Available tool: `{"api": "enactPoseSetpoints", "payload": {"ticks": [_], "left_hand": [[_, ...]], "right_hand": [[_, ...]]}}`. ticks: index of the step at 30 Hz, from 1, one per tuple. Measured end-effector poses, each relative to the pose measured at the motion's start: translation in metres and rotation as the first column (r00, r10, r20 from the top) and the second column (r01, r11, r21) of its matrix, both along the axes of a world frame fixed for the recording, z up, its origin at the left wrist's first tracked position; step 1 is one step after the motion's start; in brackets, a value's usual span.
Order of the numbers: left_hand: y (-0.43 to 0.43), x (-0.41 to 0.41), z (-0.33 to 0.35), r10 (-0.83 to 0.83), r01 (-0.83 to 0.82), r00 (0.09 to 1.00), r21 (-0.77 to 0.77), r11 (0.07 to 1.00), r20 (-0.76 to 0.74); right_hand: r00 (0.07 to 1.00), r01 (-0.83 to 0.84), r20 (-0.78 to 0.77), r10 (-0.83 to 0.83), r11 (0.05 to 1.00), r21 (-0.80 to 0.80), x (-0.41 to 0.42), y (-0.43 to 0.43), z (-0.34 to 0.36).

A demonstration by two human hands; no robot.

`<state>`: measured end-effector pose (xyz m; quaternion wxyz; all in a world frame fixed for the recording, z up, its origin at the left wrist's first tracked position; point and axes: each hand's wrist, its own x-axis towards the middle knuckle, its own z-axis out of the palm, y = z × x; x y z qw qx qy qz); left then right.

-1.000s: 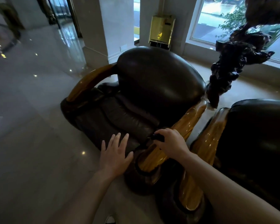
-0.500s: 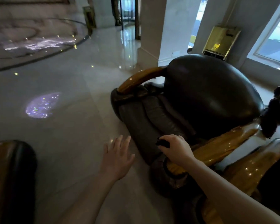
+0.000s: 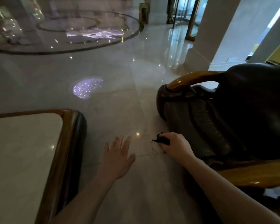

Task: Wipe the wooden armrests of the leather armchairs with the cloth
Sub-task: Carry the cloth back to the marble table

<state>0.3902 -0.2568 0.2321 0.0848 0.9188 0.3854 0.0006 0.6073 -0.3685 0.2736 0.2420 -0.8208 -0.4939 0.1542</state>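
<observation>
Your right hand (image 3: 174, 145) clenches the dark cloth (image 3: 162, 140) just off the armchair (image 3: 217, 120) front, clear of both armrests; your left hand (image 3: 116, 156) hangs open. Drifting away risks skipping the far armrest (image 3: 189, 79).

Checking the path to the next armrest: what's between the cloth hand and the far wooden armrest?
Head view: between the right hand gripping the cloth and the far armrest lies only the armchair dark leather seat front.

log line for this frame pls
right hand: grips cloth, off armrest | left hand: open, empty | far armrest: untouched
</observation>
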Motion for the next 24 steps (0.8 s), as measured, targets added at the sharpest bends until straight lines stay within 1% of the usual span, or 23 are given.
{"api": "enactPoseSetpoints", "payload": {"ticks": [5, 8, 12, 15, 19, 24], "left_hand": [[0.023, -0.07, 0.003, 0.103, -0.103, 0.995, -0.011, 0.995, 0.008], [0.031, -0.105, 0.0, 0.19, -0.189, 0.982, -0.046, 0.981, 0.011], [0.045, -0.143, -0.01, 0.279, -0.279, 0.96, -0.018, 0.96, -0.035], [0.053, -0.162, -0.016, 0.343, -0.344, 0.939, -0.047, 0.938, -0.039], [0.067, -0.179, -0.023, 0.459, -0.46, 0.888, -0.069, 0.885, -0.022], [0.088, -0.192, -0.033, 0.583, -0.584, 0.811, -0.077, 0.808, -0.04]], "right_hand": [[0.995, -0.097, -0.028, 0.097, 0.995, 0.013, -0.058, 0.047, -0.003], [0.988, -0.15, -0.035, 0.149, 0.989, -0.009, -0.086, 0.073, -0.006], [0.965, -0.261, -0.033, 0.26, 0.965, -0.035, -0.113, 0.111, -0.009], [0.943, -0.332, -0.008, 0.332, 0.943, -0.036, -0.127, 0.135, -0.011], [0.895, -0.445, -0.016, 0.445, 0.894, -0.038, -0.144, 0.172, -0.014], [0.815, -0.577, -0.088, 0.573, 0.816, -0.035, -0.159, 0.219, -0.025]]}}
